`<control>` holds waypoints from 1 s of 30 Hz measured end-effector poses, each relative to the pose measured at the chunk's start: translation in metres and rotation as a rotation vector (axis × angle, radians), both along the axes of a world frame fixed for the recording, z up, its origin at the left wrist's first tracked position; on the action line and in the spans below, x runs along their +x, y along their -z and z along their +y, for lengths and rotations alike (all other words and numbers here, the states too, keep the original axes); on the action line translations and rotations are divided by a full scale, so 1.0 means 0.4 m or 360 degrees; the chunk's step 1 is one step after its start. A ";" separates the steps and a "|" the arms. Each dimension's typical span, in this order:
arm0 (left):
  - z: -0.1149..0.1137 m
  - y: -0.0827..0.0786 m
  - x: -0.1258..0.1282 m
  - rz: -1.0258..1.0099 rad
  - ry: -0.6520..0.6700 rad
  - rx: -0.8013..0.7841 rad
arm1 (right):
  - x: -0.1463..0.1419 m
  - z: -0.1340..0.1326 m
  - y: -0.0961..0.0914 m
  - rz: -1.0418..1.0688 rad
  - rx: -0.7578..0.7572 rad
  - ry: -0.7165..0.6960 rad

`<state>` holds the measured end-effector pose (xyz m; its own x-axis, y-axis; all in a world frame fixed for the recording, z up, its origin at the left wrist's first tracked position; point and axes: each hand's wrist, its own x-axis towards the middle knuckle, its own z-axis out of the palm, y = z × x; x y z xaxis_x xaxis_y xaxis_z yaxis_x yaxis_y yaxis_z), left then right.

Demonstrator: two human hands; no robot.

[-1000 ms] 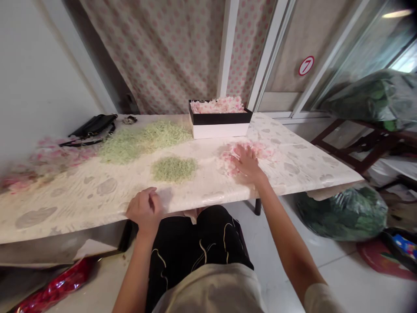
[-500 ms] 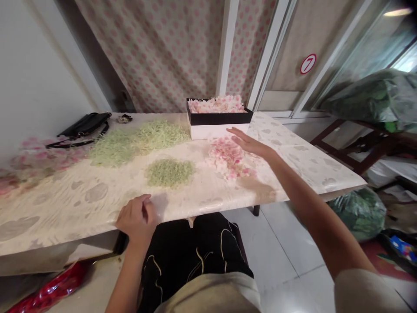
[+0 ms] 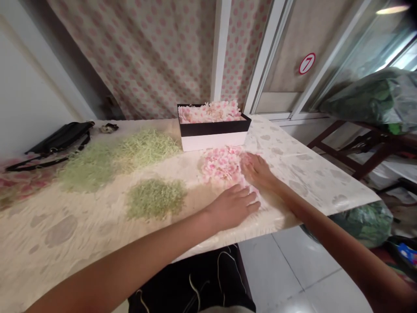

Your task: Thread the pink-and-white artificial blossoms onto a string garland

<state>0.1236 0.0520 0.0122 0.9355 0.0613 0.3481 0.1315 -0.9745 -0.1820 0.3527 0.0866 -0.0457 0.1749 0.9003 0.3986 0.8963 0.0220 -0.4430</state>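
A loose pile of pink and white artificial blossoms (image 3: 221, 163) lies on the table in front of a box. My right hand (image 3: 259, 171) rests at the pile's right side, touching blossoms, its fingers spread. My left hand (image 3: 232, 206) is at the near edge of the same pile, palm down with the fingers apart; what lies beneath it is hidden. Behind the pile stands the black and white box (image 3: 213, 139), filled with similar pink blossoms (image 3: 211, 112). To the left sits a small heap of pale green artificial greenery (image 3: 156, 198).
Larger green heaps (image 3: 146, 148) spread farther back left. A black bag (image 3: 58, 137) and more pink blossoms (image 3: 26, 182) lie at the far left. The patterned table (image 3: 312, 182) ends at the right near a wooden stand (image 3: 361, 150) bearing plastic-wrapped greenery (image 3: 368, 100).
My left hand has moved from the table's front edge rightward to the pink pile. My right hand has come down from above onto the pile's right side. The view has shifted slightly.
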 end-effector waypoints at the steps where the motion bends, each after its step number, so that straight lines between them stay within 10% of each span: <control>1: 0.031 0.017 0.024 0.0086 0.0046 0.0017 | -0.024 0.016 0.000 0.0016 0.0031 -0.0056; 5: 0.159 0.042 0.038 0.0265 -0.0142 0.0083 | -0.095 0.096 -0.015 0.0098 0.0113 -0.0264; 11: 0.292 -0.024 0.004 0.0332 -0.0469 0.0115 | -0.104 0.208 -0.113 0.0115 -0.0026 -0.0547; 16: 0.266 -0.088 -0.031 0.0219 -0.0500 0.0105 | 0.027 0.115 -0.199 -0.0025 -0.0237 -0.0562; 23: 0.140 -0.005 -0.029 0.0303 -0.0121 0.0102 | 0.034 -0.157 -0.076 -0.0220 -0.0494 -0.0506; 30: 0.225 0.042 0.027 0.0321 -0.0251 0.0215 | -0.053 -0.054 -0.027 -0.0343 -0.0281 -0.0551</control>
<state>0.1342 0.1418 -0.0047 0.9693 0.1771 0.1707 0.2273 -0.9100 -0.3468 0.3317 0.0651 -0.0350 -0.2189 0.9488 0.2277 0.9218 0.2776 -0.2707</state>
